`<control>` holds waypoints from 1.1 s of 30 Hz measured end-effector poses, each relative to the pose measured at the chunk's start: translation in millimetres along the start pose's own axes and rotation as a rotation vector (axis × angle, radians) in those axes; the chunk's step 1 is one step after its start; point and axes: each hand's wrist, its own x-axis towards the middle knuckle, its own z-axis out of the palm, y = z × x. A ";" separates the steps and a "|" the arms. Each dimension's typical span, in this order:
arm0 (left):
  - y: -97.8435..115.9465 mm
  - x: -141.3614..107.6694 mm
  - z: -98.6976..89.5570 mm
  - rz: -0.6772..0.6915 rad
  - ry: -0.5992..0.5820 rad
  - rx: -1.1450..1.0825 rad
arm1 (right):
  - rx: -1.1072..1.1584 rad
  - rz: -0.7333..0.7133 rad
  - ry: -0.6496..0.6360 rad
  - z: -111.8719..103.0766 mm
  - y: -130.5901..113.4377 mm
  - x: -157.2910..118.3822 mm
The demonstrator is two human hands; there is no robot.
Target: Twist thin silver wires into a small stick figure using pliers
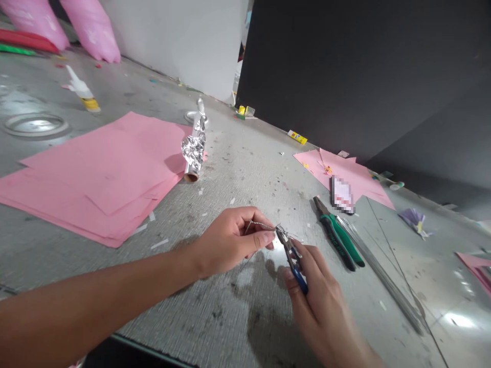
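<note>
Between the thumb and fingers of my left hand is pinched a thin twisted wire, with loose ends poking out on both sides. My right hand is wrapped round small blue-handled pliers. Their jaws meet the wire just past my left fingertips; whether they are fully closed on it is too small to tell. To the right of my right hand lie green-and-black pliers, beside a bundle of straight silvery wires.
Pink paper sheets lie at left, with a foil roll at their edge. Behind them are a glue bottle and a tape ring. More pink paper, a blurred-out phone-like object and a dark panel are at right.
</note>
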 end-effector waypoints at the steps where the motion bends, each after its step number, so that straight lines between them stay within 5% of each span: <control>1: 0.5 0.0 0.4 -0.005 -0.002 -0.006 | -0.007 0.004 -0.001 0.2 0.2 -0.2; 23: 3.3 -0.7 -3.5 0.033 -0.004 0.123 | -0.511 -0.197 0.202 -1.9 -0.8 5.2; 33: 1.7 -0.4 -3.9 0.100 0.009 0.132 | -0.341 -0.137 0.157 -1.7 2.3 9.0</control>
